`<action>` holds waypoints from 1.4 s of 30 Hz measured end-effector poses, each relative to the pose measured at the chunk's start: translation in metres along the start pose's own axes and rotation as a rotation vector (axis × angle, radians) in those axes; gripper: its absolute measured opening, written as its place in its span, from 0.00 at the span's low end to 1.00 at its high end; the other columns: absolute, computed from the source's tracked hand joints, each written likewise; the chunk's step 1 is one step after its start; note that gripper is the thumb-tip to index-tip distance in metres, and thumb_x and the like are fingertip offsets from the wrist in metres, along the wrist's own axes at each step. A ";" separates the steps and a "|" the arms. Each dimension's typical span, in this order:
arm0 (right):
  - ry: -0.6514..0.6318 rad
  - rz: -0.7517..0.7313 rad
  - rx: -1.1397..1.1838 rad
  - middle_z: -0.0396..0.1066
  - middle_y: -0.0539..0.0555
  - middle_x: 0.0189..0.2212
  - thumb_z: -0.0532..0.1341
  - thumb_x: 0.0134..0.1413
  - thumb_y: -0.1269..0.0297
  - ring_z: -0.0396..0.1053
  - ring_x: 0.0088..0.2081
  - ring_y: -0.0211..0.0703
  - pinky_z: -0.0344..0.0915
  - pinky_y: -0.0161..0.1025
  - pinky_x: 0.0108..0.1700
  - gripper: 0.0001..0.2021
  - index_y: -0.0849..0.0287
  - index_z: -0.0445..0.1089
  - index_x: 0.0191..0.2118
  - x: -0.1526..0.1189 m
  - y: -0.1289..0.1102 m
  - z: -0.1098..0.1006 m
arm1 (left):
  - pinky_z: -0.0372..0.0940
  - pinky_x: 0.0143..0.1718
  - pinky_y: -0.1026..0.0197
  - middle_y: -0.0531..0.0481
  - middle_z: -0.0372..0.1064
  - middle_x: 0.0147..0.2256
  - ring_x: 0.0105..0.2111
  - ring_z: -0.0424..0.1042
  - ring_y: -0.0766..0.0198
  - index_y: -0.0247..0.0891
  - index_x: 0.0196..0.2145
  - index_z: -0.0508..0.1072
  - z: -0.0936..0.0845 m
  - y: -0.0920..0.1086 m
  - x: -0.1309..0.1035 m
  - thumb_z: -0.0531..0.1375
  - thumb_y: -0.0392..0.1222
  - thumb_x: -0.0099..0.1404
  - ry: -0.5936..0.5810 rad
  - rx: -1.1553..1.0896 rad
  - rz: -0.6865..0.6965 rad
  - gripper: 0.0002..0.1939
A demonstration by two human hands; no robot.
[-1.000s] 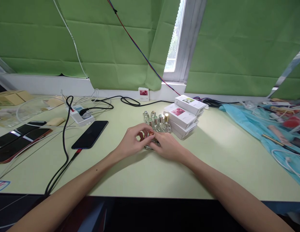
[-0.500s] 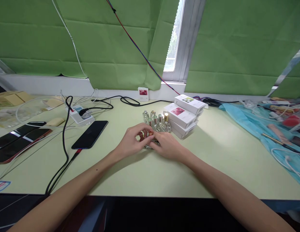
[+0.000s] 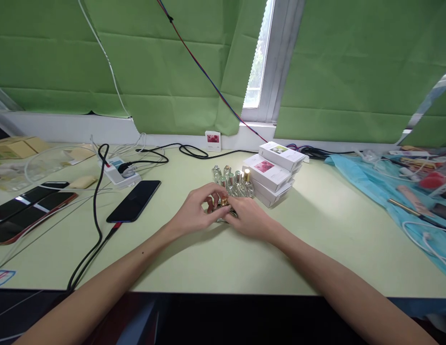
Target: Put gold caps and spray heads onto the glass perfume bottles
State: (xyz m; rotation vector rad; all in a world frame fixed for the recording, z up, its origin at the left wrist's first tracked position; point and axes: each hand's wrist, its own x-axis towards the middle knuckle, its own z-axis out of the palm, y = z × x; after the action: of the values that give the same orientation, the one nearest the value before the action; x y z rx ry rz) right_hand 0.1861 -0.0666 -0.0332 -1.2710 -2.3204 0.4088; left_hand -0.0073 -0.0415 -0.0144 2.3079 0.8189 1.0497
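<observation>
Room: head view, green blinds [image 3: 165, 72] over the wall, bright window strip [image 3: 257, 76] between them.
Desk: pale green-yellow top [image 3: 259, 266]; dark below its front edge.
Desk left: phone [image 3: 134, 201] lying flat, power strip [image 3: 123, 176] with plugs, black cable [image 3: 96, 211] looping down past the phone.
Desk right: blue sheet [image 3: 367, 179] with clutter on it.
Arms: both reach in from the bottom corners, angled to the middle, hands meeting there.
Left hand [image 3: 197, 209]: thumb and fingers curled around the gold cap [image 3: 224, 202]; can't tell if clamped.
Right hand [image 3: 252, 218]: fingers bent in at the cap's other side, by the left fingertips; grip hidden, can't tell.
Gold cap: mid-desk, between the hands, glass partly visible below.
Bottles [image 3: 230, 182]: glass cluster, upright, just beyond the hands.
White boxes [image 3: 272, 173]: stacked, right beside bottles.
</observation>
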 end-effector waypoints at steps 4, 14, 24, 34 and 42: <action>0.001 -0.006 -0.001 0.76 0.55 0.37 0.57 0.70 0.62 0.70 0.34 0.43 0.52 0.37 0.34 0.07 0.59 0.68 0.41 0.000 0.000 -0.001 | 0.71 0.31 0.64 0.47 0.73 0.41 0.31 0.70 0.68 0.38 0.43 0.74 -0.002 0.001 -0.001 0.66 0.41 0.64 -0.012 -0.021 0.008 0.10; 0.037 -0.015 -0.019 0.75 0.53 0.33 0.56 0.73 0.53 0.69 0.31 0.42 0.51 0.37 0.33 0.15 0.57 0.65 0.37 0.000 -0.002 -0.001 | 0.70 0.30 0.66 0.49 0.75 0.37 0.33 0.73 0.66 0.38 0.41 0.76 -0.007 -0.003 0.005 0.61 0.51 0.71 0.154 -0.010 -0.072 0.13; 0.094 -0.013 -0.121 0.72 0.51 0.30 0.57 0.72 0.49 0.65 0.28 0.39 0.47 0.37 0.31 0.18 0.57 0.64 0.35 0.000 0.002 0.005 | 0.69 0.32 0.61 0.47 0.75 0.38 0.32 0.71 0.63 0.38 0.38 0.76 -0.041 -0.025 0.011 0.62 0.51 0.65 -0.027 0.309 -0.096 0.13; 0.185 0.004 -0.147 0.71 0.50 0.27 0.60 0.69 0.49 0.64 0.27 0.38 0.47 0.37 0.30 0.18 0.57 0.65 0.32 0.002 0.006 0.009 | 0.67 0.50 0.51 0.43 0.73 0.45 0.50 0.72 0.48 0.40 0.44 0.76 -0.042 -0.038 0.006 0.59 0.52 0.65 -0.263 0.545 -0.160 0.16; 0.227 0.025 -0.147 0.72 0.50 0.26 0.62 0.67 0.49 0.65 0.27 0.38 0.47 0.37 0.30 0.18 0.57 0.66 0.31 0.003 0.006 0.009 | 0.65 0.42 0.55 0.45 0.75 0.43 0.40 0.74 0.54 0.39 0.42 0.74 -0.043 -0.048 0.006 0.57 0.50 0.67 -0.264 0.579 -0.234 0.13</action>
State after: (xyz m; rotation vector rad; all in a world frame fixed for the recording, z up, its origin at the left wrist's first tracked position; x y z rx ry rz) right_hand 0.1845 -0.0613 -0.0425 -1.3404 -2.1762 0.0961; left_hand -0.0530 0.0037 -0.0161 2.6423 1.3762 0.4228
